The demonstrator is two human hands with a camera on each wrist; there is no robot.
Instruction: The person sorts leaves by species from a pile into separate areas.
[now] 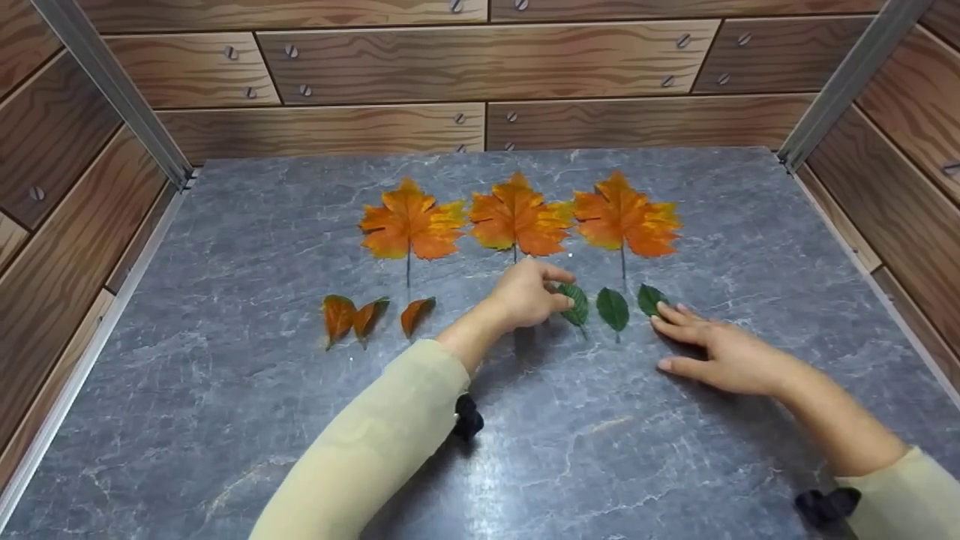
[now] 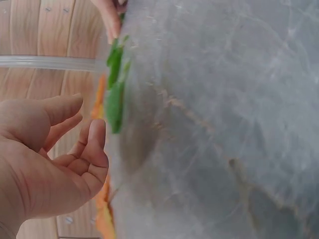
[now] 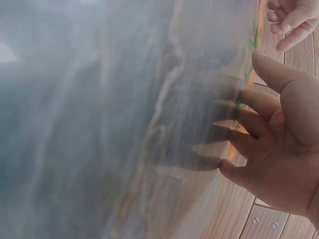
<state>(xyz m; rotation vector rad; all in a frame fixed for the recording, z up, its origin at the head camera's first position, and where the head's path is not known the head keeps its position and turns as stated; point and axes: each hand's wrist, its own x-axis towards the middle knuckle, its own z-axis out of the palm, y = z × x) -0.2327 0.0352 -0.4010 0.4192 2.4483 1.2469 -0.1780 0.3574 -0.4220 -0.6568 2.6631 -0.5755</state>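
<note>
Three green leaves lie in a short row on the right: the left leaf (image 1: 576, 306), the middle leaf (image 1: 613, 309) and the right leaf (image 1: 650, 298). My left hand (image 1: 529, 294) is beside the left leaf, thumb and forefinger spread apart over its edge. In the left wrist view, my left hand (image 2: 55, 159) has loosely bent fingers and a gap separates it from the green leaf (image 2: 115, 107). The fingertips of my right hand (image 1: 724, 349) rest at the right leaf and hide part of it. My right hand (image 3: 284, 129) shows spread fingers in the right wrist view.
Behind the green leaves stand three orange maple leaves in a row: left (image 1: 409, 221), middle (image 1: 517, 217) and right (image 1: 624, 217). Three small brown-orange leaves (image 1: 339, 319) lie at the left. Wood-patterned walls (image 1: 480, 64) enclose the grey marbled table (image 1: 247, 247) at the back and sides.
</note>
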